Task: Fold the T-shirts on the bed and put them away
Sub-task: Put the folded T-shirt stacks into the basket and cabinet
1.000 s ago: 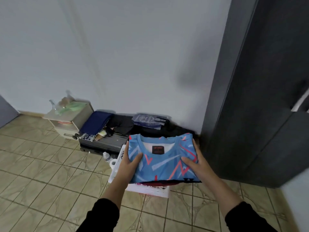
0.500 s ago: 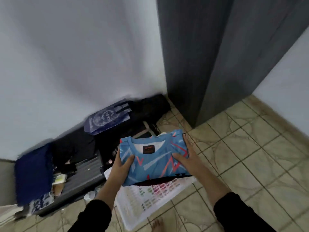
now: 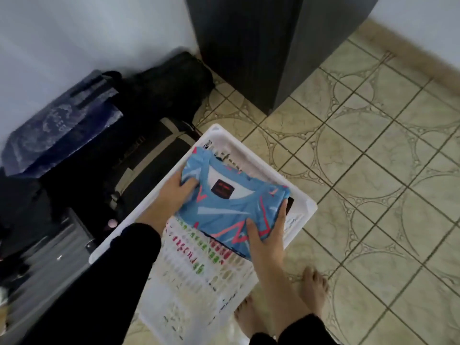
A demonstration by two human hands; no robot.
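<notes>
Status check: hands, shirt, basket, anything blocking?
Left hand and right hand both grip the folded blue T-shirt. Shirt held over the white laundry basket. Nothing in the way.

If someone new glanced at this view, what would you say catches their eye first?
The folded blue T-shirt with pink and white streaks stands out at centre, gripped by the left hand and right hand over the white basket. Dark bags crowd the wall on the left, and a grey wardrobe rises beyond.

No legible text; neck label on T-shirt [image 3: 232, 207] and bag [image 3: 57, 125] print blurred.
</notes>
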